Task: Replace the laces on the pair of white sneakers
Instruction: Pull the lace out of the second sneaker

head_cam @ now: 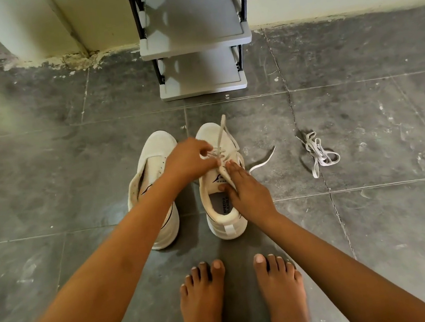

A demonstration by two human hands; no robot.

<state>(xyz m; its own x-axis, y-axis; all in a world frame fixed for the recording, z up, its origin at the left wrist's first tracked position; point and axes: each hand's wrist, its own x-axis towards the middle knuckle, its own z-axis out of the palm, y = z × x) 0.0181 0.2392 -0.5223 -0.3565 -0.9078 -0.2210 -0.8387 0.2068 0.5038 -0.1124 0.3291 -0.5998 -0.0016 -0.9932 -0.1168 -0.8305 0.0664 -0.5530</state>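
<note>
Two white sneakers stand side by side on the floor, toes pointing away from me. The left sneaker (153, 168) has no lace in its eyelets. The right sneaker (225, 213) is partly laced with a white lace (222, 129). One lace end sticks up over the toe and the other end (264, 162) trails on the floor to the right. My left hand (188, 161) pinches the lace over the eyelets. My right hand (247, 191) rests on the tongue, thumb at the shoe opening, fingers straight.
A loose bundle of white lace (320, 153) lies on the grey tiles to the right. A grey two-shelf rack (195, 38) stands against the wall ahead. My bare feet (240, 297) are just behind the shoes.
</note>
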